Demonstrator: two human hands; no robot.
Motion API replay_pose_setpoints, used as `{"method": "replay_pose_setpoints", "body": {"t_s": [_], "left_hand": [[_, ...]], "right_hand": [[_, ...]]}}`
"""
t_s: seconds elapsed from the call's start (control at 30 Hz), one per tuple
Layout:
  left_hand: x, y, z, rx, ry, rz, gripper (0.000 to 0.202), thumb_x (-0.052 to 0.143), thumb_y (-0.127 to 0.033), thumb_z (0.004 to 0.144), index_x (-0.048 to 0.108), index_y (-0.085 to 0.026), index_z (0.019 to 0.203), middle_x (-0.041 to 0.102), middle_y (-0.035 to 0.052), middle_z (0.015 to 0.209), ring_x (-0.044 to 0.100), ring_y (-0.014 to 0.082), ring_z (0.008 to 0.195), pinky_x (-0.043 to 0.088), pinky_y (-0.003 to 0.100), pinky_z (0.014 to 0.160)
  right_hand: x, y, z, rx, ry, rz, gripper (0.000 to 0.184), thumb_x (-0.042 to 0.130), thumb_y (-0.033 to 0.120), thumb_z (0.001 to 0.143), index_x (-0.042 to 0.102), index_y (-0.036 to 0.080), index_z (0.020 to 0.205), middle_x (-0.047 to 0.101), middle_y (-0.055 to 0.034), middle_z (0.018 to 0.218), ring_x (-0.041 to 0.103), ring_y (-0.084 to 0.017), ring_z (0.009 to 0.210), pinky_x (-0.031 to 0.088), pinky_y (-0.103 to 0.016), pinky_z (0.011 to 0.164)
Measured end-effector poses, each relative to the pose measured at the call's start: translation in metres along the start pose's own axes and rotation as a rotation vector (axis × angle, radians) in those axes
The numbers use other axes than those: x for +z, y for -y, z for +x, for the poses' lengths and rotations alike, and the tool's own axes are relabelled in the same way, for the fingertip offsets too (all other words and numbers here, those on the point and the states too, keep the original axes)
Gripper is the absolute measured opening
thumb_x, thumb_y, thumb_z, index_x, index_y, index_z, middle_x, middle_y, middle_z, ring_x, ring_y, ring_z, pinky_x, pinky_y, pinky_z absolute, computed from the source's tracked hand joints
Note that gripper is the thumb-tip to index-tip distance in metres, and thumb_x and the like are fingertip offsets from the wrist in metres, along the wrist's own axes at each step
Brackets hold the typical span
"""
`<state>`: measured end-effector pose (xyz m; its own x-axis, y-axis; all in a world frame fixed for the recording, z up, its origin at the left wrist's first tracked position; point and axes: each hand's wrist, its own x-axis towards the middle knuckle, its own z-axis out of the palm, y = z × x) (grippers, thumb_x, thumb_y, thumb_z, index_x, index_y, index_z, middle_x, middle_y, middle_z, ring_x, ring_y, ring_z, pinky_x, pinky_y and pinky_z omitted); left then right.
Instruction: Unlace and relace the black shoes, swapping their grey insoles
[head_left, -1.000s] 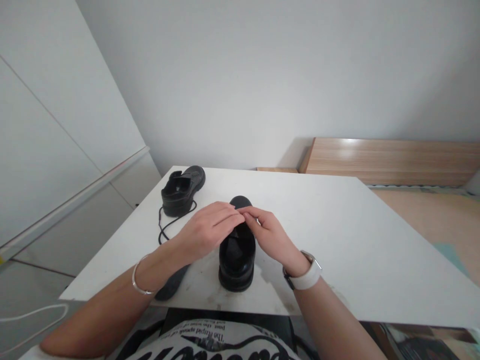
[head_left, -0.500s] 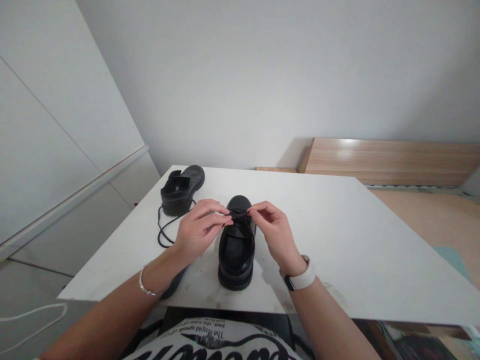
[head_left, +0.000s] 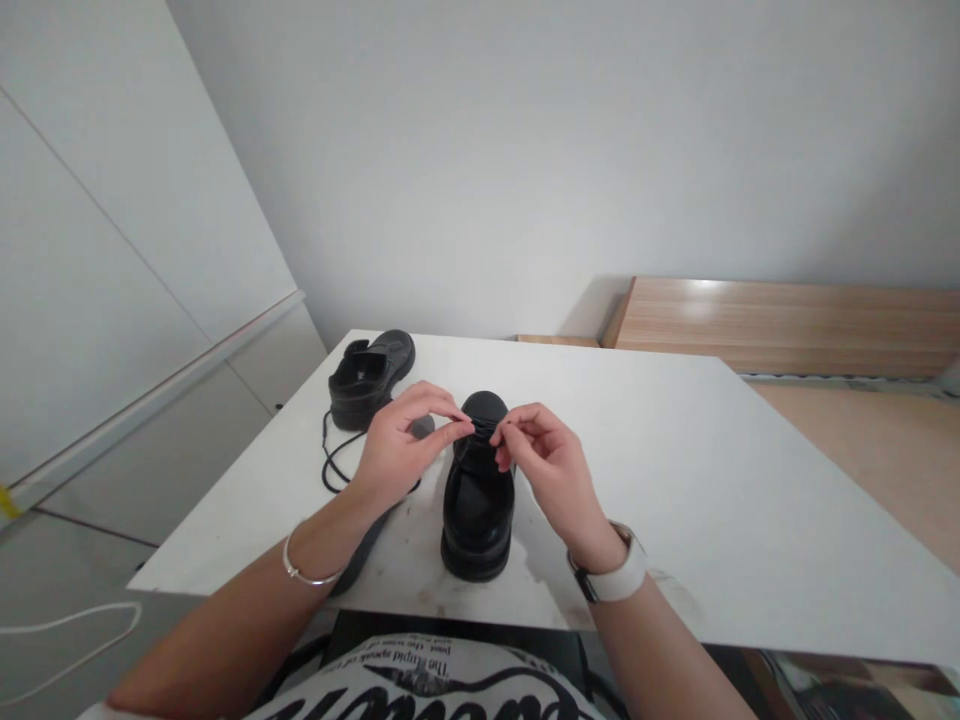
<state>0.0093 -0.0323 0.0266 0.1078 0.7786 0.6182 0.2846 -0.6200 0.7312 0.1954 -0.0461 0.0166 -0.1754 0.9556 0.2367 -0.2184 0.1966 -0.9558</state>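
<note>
A black leather shoe (head_left: 480, 510) stands upright on the white table, its toe pointing away from me. Over its lacing my left hand (head_left: 409, 435) pinches the black shoelace (head_left: 484, 428) between thumb and fingertips. From the other side my right hand (head_left: 544, 450) closes its thumb and index finger at the lace too, though the piece held there is too small to see clearly. The hands are a short gap apart above the tongue. Behind my left wrist lies a dark, flat object (head_left: 364, 555), mostly covered.
A second black shoe (head_left: 371, 380) sits at the table's far left, with a loose black lace (head_left: 334, 465) looped in front of it. The white table (head_left: 660, 480) reaches a grey wall behind. A wooden headboard (head_left: 780, 325) stands at the right.
My fingertips have shifted slightly at the lacing; the right fingers are now more curled and my left thumb and fingers pinch together. The whole view has moved a little.
</note>
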Motion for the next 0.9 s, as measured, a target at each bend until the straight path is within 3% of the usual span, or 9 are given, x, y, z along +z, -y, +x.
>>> {"method": "replay_pose_setpoints", "body": {"t_s": [0.13, 0.3, 0.5, 0.67, 0.77, 0.9], "left_hand": [[0.013, -0.006, 0.005, 0.025, -0.007, -0.026, 0.005, 0.078, -0.024, 0.081, 0.075, -0.020, 0.080, 0.060, 0.0035, 0.085, 0.060, 0.0162, 0.084, 0.049, 0.031, 0.078], [0.016, -0.004, 0.001, 0.002, 0.007, -0.088, 0.004, 0.078, -0.023, 0.081, 0.075, -0.019, 0.080, 0.060, 0.0034, 0.084, 0.059, 0.0164, 0.084, 0.048, 0.032, 0.079], [0.014, -0.006, 0.000, -0.025, 0.011, -0.104, 0.005, 0.078, -0.022, 0.081, 0.075, -0.019, 0.079, 0.060, 0.0033, 0.085, 0.058, 0.0158, 0.085, 0.048, 0.030, 0.079], [0.012, -0.001, -0.002, -0.158, 0.125, -0.181, 0.022, 0.076, -0.026, 0.082, 0.074, -0.019, 0.102, 0.069, 0.0052, 0.091, 0.063, 0.0167, 0.083, 0.052, 0.029, 0.079], [0.011, 0.005, -0.005, -0.206, 0.239, -0.097, 0.014, 0.075, -0.027, 0.081, 0.074, -0.018, 0.091, 0.074, 0.0053, 0.089, 0.066, 0.0187, 0.084, 0.052, 0.030, 0.082], [0.013, 0.011, -0.008, -0.270, 0.181, -0.072, 0.014, 0.074, -0.032, 0.081, 0.074, -0.018, 0.082, 0.076, 0.0052, 0.085, 0.068, 0.0195, 0.081, 0.053, 0.031, 0.081]], "right_hand": [[0.009, 0.003, -0.003, -0.002, 0.082, -0.178, 0.017, 0.065, 0.033, 0.084, 0.062, 0.018, 0.092, 0.060, 0.0011, 0.072, 0.052, -0.011, 0.062, 0.044, -0.024, 0.058], [0.010, 0.005, -0.004, -0.074, -0.051, -0.252, 0.017, 0.065, 0.031, 0.083, 0.063, 0.017, 0.091, 0.062, -0.0009, 0.075, 0.053, -0.011, 0.065, 0.044, -0.024, 0.060], [0.013, 0.003, -0.002, -0.090, 0.012, -0.275, 0.011, 0.063, 0.027, 0.082, 0.063, 0.018, 0.088, 0.060, 0.0005, 0.073, 0.051, -0.011, 0.063, 0.043, -0.024, 0.059], [0.012, -0.003, -0.001, -0.076, -0.050, -0.231, 0.011, 0.064, 0.026, 0.079, 0.060, 0.019, 0.086, 0.059, 0.0018, 0.069, 0.049, -0.011, 0.060, 0.042, -0.024, 0.057], [0.012, -0.003, -0.001, -0.100, -0.081, -0.223, 0.011, 0.065, 0.026, 0.080, 0.060, 0.019, 0.087, 0.061, 0.0003, 0.074, 0.052, -0.011, 0.063, 0.044, -0.024, 0.059], [0.008, -0.004, 0.001, -0.095, -0.081, -0.147, 0.016, 0.064, 0.032, 0.086, 0.060, 0.020, 0.094, 0.061, 0.0007, 0.074, 0.055, -0.011, 0.063, 0.045, -0.024, 0.057]]}}
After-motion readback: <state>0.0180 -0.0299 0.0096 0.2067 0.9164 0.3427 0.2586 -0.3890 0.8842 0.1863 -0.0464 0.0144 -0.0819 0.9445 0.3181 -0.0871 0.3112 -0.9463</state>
